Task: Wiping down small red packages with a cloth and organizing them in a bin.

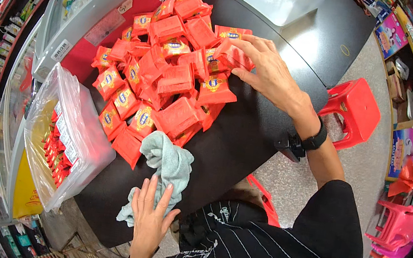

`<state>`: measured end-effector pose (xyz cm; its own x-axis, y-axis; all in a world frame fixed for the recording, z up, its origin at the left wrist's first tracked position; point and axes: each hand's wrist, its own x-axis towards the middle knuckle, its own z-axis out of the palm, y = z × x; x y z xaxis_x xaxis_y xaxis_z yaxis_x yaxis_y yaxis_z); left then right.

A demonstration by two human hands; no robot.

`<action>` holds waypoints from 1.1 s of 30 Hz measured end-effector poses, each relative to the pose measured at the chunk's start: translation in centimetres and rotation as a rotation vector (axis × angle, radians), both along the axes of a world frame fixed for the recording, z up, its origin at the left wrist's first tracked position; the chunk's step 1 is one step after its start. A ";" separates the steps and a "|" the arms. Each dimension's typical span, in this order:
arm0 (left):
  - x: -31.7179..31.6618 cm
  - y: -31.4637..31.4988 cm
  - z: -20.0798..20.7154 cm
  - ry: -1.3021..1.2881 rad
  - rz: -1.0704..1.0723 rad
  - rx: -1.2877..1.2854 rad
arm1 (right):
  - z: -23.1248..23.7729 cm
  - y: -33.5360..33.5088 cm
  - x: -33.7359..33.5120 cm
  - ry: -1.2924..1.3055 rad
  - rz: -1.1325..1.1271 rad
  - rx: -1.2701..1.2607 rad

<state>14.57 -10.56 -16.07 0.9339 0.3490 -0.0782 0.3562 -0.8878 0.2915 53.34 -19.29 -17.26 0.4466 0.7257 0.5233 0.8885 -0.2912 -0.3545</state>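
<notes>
A heap of small red wrapped snack packets (171, 80) lies on the black table (236, 138). At the heap's right side, my right hand (275, 76) has its thumb and fingers around one red packet (233, 55). A crumpled grey-green cloth (169, 163) sits at the near edge of the heap, touching its lowest packets. My left hand (148, 221) rests on the near part of this cloth, palm down, with fingers stretched out and slightly apart. The cloth's folds under the palm are hidden.
A bag-lined translucent bin (98, 138) holding red packets stands on the left. Another clear plastic bin (272, 4) is at the far edge. Beyond the table's right side are a red stool (358, 113) and a small black object (290, 146). A display case (50, 51) borders the left.
</notes>
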 end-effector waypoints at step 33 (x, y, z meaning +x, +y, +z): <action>-2.6 2.1 -1.9 -0.259 0.212 -0.161 | 1.4 -0.8 -6.7 0.001 0.143 -0.105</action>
<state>11.95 -8.51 -17.97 0.8382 0.5393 0.0817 0.4232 -0.7374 0.5264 46.67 -20.06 -15.87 0.3356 0.8324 0.4409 0.9232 -0.1976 -0.3296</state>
